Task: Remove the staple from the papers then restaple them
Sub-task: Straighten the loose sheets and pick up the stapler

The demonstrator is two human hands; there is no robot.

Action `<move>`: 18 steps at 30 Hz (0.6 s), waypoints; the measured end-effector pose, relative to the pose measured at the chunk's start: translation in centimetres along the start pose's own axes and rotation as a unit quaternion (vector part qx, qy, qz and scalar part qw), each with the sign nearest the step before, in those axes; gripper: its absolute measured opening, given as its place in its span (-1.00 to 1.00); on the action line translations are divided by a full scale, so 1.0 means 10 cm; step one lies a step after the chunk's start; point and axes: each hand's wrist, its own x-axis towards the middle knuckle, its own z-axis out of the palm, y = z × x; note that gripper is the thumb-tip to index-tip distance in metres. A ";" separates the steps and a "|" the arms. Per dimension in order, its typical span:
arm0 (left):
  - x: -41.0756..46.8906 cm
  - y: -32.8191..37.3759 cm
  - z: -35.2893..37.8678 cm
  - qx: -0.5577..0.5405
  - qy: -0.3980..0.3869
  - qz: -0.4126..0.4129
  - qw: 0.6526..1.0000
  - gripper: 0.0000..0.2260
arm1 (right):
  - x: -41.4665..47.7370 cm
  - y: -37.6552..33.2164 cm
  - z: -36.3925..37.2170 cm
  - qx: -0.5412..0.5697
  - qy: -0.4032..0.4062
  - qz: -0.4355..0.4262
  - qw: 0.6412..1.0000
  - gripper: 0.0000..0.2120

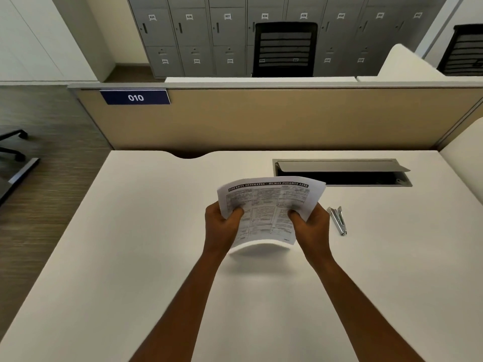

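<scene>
1. While both arms reach over a white desk (130,257), the left hand (222,228) grips the left edge of the papers (266,207), thumb on top.
2. The right hand (311,228) grips the right edge the same way, so the sheets bow upward, raised off the desk.
3. A metal stapler (338,220) lies just right of the right hand, not touching it.
4. An open cable tray (342,172) sits beyond the papers; bare desk spreads left.

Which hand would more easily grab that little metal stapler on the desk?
The right hand, probably: the stapler lies just beside it, while the left hand grips the papers farther away.
</scene>
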 end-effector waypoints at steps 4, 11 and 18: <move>-0.04 -0.11 0.02 -0.004 -0.006 -0.042 0.999 -0.81 | -0.06 0.13 0.02 -0.026 -0.021 0.018 0.999 -0.71; -0.01 -0.03 -0.07 0.004 -0.050 -0.055 0.997 -0.79 | -0.01 0.05 -0.07 -0.043 -0.059 -0.016 0.997 -0.68; 0.15 0.40 -0.20 -0.083 -0.132 0.013 0.988 -0.73 | -0.02 0.02 -0.10 -0.029 -0.053 -0.004 0.998 -0.71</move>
